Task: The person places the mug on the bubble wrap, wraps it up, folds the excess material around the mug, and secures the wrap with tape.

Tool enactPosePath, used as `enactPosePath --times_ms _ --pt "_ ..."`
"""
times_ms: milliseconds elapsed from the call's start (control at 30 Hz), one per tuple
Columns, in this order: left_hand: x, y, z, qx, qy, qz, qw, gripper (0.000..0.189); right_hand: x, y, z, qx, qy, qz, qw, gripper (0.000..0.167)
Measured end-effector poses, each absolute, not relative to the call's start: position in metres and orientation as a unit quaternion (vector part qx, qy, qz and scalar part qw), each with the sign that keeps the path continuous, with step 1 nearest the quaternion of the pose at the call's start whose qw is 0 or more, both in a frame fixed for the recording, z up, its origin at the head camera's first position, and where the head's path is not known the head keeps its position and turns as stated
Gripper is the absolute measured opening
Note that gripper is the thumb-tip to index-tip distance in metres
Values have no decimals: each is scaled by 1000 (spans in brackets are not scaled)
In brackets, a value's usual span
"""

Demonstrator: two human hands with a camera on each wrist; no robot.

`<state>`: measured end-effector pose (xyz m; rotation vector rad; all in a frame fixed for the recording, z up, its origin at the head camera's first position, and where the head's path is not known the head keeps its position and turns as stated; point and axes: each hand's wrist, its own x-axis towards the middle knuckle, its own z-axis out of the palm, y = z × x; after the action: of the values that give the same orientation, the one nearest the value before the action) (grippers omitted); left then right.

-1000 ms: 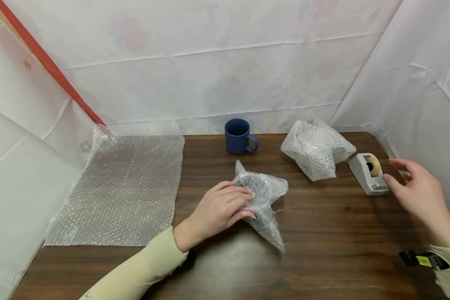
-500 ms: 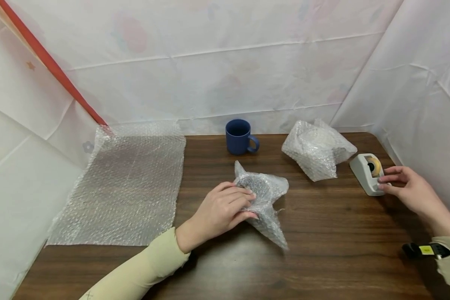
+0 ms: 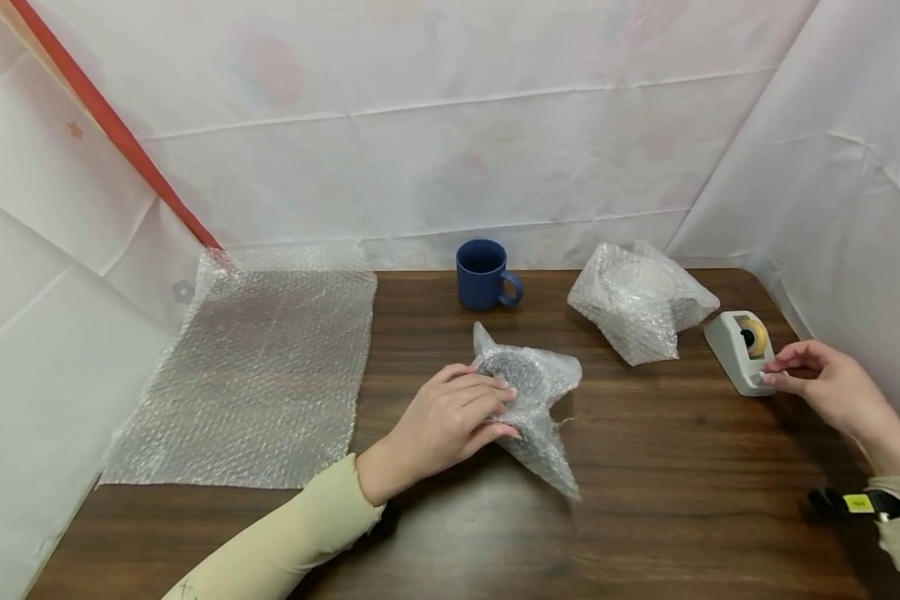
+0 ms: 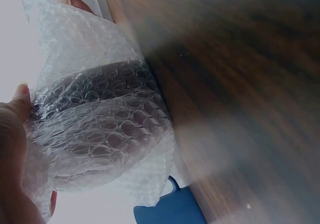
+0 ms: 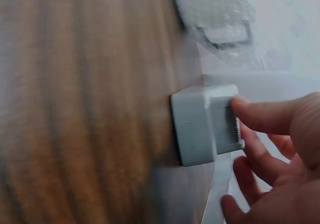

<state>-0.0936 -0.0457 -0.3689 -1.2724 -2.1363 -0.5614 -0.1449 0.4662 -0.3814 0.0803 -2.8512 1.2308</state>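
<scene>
My left hand [image 3: 453, 408] holds a bubble-wrapped bundle [image 3: 528, 383] on the table, fingers over its top and thumb along its near side. In the left wrist view, a dark band shows through the bubble wrap [image 4: 115, 129] of a rounded item. At the right, my right hand [image 3: 832, 387] is at the front of a pale tape dispenser [image 3: 735, 358]. Its thumb and index finger pinch at the cutter end, where the tape comes off. In the right wrist view, the thumb [image 5: 260, 115] meets the toothed edge of the dispenser [image 5: 192, 129]; the other fingers are bent below.
A blue mug [image 3: 482, 279] stands at the back of the wooden table [image 3: 645, 500]. Right of it sits another bubble-wrapped bundle [image 3: 637, 300]. A flat bubble wrap sheet [image 3: 247, 383] covers the left side. White cloth [image 3: 420, 150] hangs behind and along the sides.
My right hand has come in to the tape dispenser from its right, and its thumb and index finger have drawn together at the cutter. My left hand stays on the wrapped bundle.
</scene>
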Motion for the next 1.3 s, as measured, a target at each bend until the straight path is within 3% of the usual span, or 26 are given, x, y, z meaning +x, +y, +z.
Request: enactPosePath --times_ms 200,400,567,800,900,1067,1300 --pt "-94 -45 -369 -477 -803 -209 290 26 -137 457 -378 -4 -960 267 89 27" --pt "-94 -45 -369 -478 -802 -207 290 27 -130 454 -369 -40 -949 291 115 22" --pt "-94 -46 -368 -479 -802 -205 292 26 -125 455 -361 -115 -914 374 108 27" --pt "-94 -46 -369 -477 -804 -205 291 27 -115 457 -358 -178 -898 389 99 53" --pt "-94 -46 -370 -476 -805 -205 290 27 -113 460 -361 -184 -898 390 93 52" --pt "-94 -45 -369 -476 -806 -207 283 27 -113 469 -369 -181 -896 403 48 34" --pt "-93 -45 -367 -473 -812 -204 276 27 -117 484 -379 -131 -901 405 -89 25"
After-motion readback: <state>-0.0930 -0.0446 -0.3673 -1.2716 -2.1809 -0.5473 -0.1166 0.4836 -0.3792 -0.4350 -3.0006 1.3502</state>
